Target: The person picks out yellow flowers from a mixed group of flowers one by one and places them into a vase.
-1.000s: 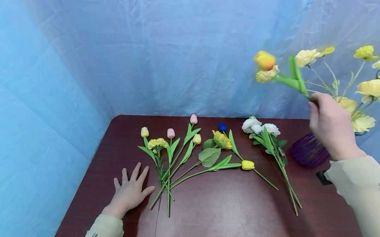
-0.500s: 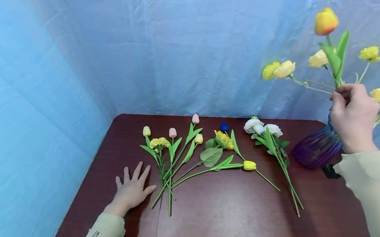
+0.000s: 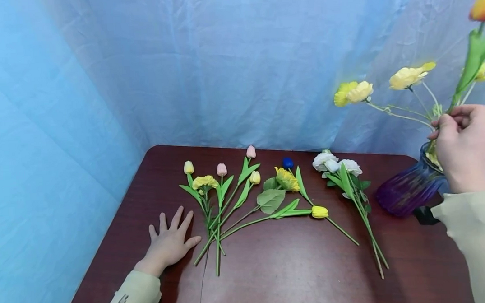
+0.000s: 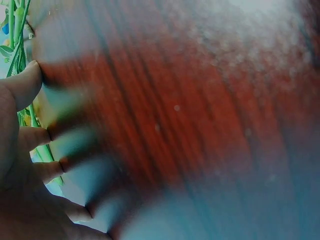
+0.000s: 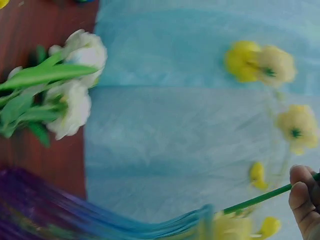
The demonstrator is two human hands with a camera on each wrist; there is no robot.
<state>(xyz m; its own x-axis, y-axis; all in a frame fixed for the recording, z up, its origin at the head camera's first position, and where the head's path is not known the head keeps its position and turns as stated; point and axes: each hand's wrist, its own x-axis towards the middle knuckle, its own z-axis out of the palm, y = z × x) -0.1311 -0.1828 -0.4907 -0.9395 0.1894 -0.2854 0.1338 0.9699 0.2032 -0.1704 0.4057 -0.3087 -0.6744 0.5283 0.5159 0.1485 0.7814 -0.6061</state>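
Observation:
My right hand (image 3: 467, 146) pinches the green stem of an orange-yellow tulip (image 3: 484, 5) above a ribbed purple-blue vase (image 3: 406, 189). In the right wrist view the stem (image 5: 260, 199) runs down from the fingertips to the vase's mouth; whether its end is inside I cannot tell. Pale yellow flowers (image 3: 406, 78) on thin stems spread out from the vase. My left hand (image 3: 169, 243) lies flat on the table with fingers spread, holding nothing, left of a group of flowers with crossed stems. The left wrist view shows its fingers touching the brown tabletop (image 4: 175, 130).
On the dark red table (image 3: 280, 276) lie pink tulips (image 3: 221, 170), cream tulips (image 3: 188, 167), a yellow flower (image 3: 205, 182), a sunflower (image 3: 286, 180), a blue tulip (image 3: 287, 162) and a yellow tulip (image 3: 319, 212). White flowers (image 3: 326, 162) lie left of the vase. Blue cloth (image 3: 239, 70) hangs behind.
My right hand has moved right with the tulip, which has turned from leaning left to upright with a slight rightward lean above the vase. The left hand has stayed in place.

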